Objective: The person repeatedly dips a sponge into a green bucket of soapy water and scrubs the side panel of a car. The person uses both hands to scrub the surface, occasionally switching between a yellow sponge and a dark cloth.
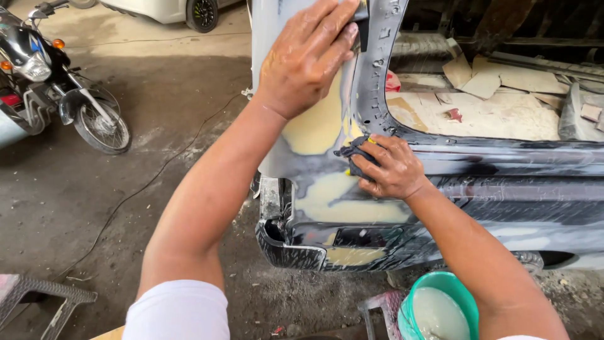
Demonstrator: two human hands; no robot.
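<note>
Green bucket (440,302) on dusty concrete; right hand (393,167) grips dark sandpaper (353,151), left hand (308,53) flat on panel (314,126).

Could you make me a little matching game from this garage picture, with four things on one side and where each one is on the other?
Things:
1. left hand
2. right hand
3. green bucket
4. motorbike

Places:
A. parked far left
B. on the ground below the right forearm
C. flat, high on the car panel
D. pressing a dark sanding pad on pale filler

Pairs: 1-C, 2-D, 3-B, 4-A
</note>
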